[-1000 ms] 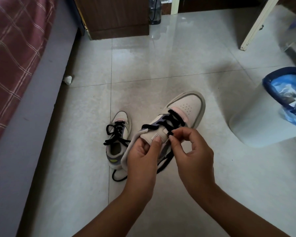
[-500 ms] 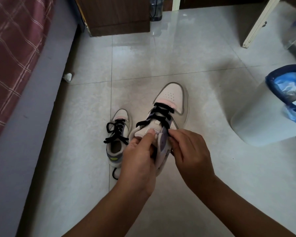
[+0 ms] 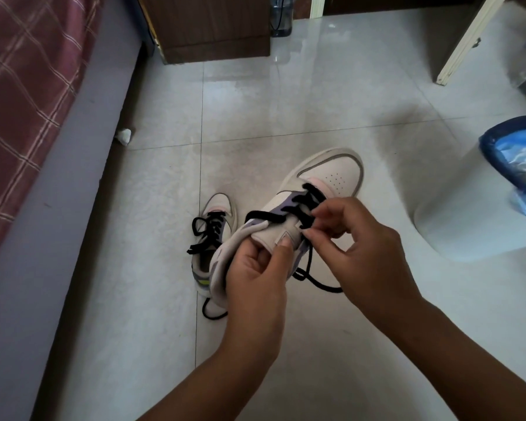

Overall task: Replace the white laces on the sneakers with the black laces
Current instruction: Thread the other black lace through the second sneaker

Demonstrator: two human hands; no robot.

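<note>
A: Where does the single view sit?
B: On the person's head, facing forward and down, close above the left hand (image 3: 255,278) and right hand (image 3: 368,253).
A: What frames it?
B: Tiled floor (image 3: 286,117) ahead, bed (image 3: 28,86) along the left edge, bin (image 3: 468,214) at right.

Both bare forearms reach fwd from bottom edge, converging on the held white-and-lilac leather sneaker (image 3: 289,226). Left hand (image 3: 255,287) grips its heel/collar, thumb up on the tongue. Right hand (image 3: 365,250), just right of sneaker, fingers curled, pinches its black lace (image 3: 304,220) w/ thumb + forefinger.
</note>
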